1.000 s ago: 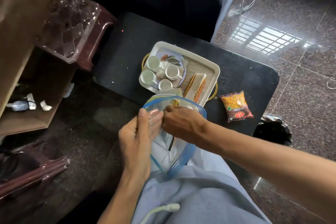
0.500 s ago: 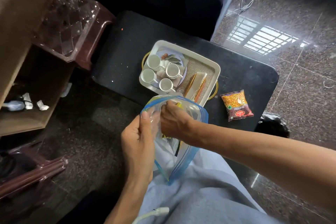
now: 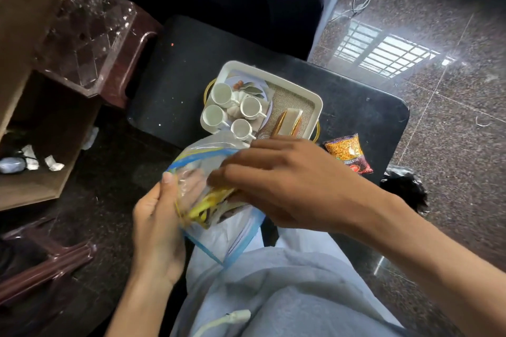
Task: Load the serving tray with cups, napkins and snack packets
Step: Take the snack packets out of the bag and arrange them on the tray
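A white serving tray (image 3: 315,96) sits on a black table (image 3: 191,68). Several white cups (image 3: 250,107) stand in its left half, and folded napkins (image 3: 290,119) lie in its right half. An orange snack packet (image 3: 347,153) lies on the table right of the tray. Over my lap, my left hand (image 3: 157,216) holds the edge of a clear zip bag with blue trim (image 3: 219,238). My right hand (image 3: 284,180) reaches into the bag's mouth, fingers closed around a yellow packet (image 3: 208,204) partly hidden inside.
A clear plastic stool (image 3: 82,35) and a brown wooden shelf (image 3: 32,178) stand at the left. A dark sofa (image 3: 295,0) is behind the table. A black bag (image 3: 405,189) lies on the shiny stone floor at the right.
My right hand has lifted out of the bag's depth and turned toward the right, drawing the yellow packet up. The bag has tilted leftward in my left hand. The view moved closer.
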A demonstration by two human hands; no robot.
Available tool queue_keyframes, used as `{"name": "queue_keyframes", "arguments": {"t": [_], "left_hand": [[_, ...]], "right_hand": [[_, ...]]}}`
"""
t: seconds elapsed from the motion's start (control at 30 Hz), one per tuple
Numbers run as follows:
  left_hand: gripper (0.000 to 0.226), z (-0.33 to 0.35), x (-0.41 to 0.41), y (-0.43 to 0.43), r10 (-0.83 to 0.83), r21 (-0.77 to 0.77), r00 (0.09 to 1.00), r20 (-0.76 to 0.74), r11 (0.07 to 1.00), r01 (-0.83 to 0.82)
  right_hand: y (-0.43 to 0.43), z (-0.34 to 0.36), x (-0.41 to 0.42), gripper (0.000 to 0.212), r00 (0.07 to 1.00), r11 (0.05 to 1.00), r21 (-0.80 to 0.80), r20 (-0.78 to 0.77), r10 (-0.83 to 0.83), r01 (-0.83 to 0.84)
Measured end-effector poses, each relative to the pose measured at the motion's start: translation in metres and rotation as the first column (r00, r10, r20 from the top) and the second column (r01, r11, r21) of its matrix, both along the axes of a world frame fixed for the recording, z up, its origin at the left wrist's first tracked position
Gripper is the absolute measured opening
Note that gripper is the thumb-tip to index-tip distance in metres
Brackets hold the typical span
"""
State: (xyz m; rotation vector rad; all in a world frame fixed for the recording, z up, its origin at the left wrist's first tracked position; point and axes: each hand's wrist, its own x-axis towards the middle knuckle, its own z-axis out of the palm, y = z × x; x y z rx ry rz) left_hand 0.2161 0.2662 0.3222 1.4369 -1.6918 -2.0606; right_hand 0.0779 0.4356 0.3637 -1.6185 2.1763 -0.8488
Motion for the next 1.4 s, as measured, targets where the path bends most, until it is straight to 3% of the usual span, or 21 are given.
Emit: {"name": "queue_keyframes", "arguments": {"t": [0.07,0.13,0.23,0.3,0.4,0.47,0.57,0.67,0.77,1.07,1.23,1.3,1.33,1.37,1.4], "left_hand": [[0.038,-0.001,-0.001,-0.007,0.004,-0.004,1.000,0.012,1.000,-0.004],[0.037,-0.003,-0.001,-0.010,0.015,0.005,1.000,0.027,1.000,-0.015],[0.037,-0.006,-0.003,-0.009,0.041,0.041,0.998,0.045,0.998,-0.042],[0.038,-0.008,-0.005,-0.004,0.041,0.068,0.998,0.049,0.997,-0.045],[0.038,-0.009,-0.009,0.005,0.028,0.076,0.998,0.061,0.997,-0.033],[0.038,-0.009,-0.011,0.011,0.024,0.078,0.997,0.068,0.997,-0.029],[0.038,-0.009,-0.013,0.018,0.007,0.069,0.997,0.074,0.998,-0.012],[0.038,-0.007,-0.012,0.024,-0.006,0.050,0.997,0.075,0.999,0.002],[0.038,-0.006,-0.010,0.026,0.006,0.041,0.997,0.078,0.999,-0.009],[0.039,-0.009,-0.008,0.030,0.047,-0.001,0.996,0.077,0.999,-0.047],[0.038,-0.009,-0.011,0.031,0.075,-0.005,0.996,0.058,0.997,-0.075],[0.038,-0.010,-0.014,0.031,0.084,0.000,0.995,0.048,0.996,-0.084],[0.037,-0.011,-0.016,0.031,0.091,0.004,0.995,0.043,0.996,-0.092],[0.037,-0.013,-0.017,0.031,0.098,0.005,0.994,0.039,0.995,-0.098],[0.037,-0.014,-0.018,0.031,0.100,0.003,0.994,0.036,0.995,-0.100]], "right_hand": [[0.018,0.005,-0.007,0.030,0.967,0.970,-0.116,0.166,-0.192,0.213],[0.037,0.007,-0.012,0.026,0.858,0.862,-0.192,0.328,-0.395,0.470],[0.064,-0.008,-0.016,0.019,0.502,0.557,-0.140,0.646,-0.575,0.819],[0.083,-0.034,-0.021,0.016,0.236,0.341,-0.008,0.736,-0.635,0.940],[0.109,-0.100,-0.030,0.014,-0.188,0.017,0.256,0.750,-0.635,0.966],[0.121,-0.152,-0.038,0.017,-0.412,-0.169,0.399,0.668,-0.619,0.901],[0.131,-0.222,-0.050,0.040,-0.630,-0.314,0.565,0.541,-0.557,0.763],[0.131,-0.266,-0.062,0.050,-0.791,-0.378,0.698,0.492,-0.364,0.608],[0.126,-0.290,-0.068,0.053,-0.852,-0.384,0.762,0.441,-0.281,0.521],[0.122,-0.311,-0.060,0.049,-0.878,-0.320,0.824,0.390,-0.277,0.467],[0.137,-0.279,-0.034,0.063,-0.928,-0.419,0.830,0.299,-0.220,0.367],[0.133,-0.250,-0.023,0.035,-0.873,-0.413,0.774,0.377,-0.308,0.480],[0.126,-0.231,-0.018,0.021,-0.802,-0.361,0.726,0.449,-0.395,0.585],[0.117,-0.208,-0.012,0.017,-0.684,-0.277,0.654,0.519,-0.513,0.704],[0.107,-0.181,-0.006,0.017,-0.506,-0.157,0.543,0.588,-0.631,0.825]]}}
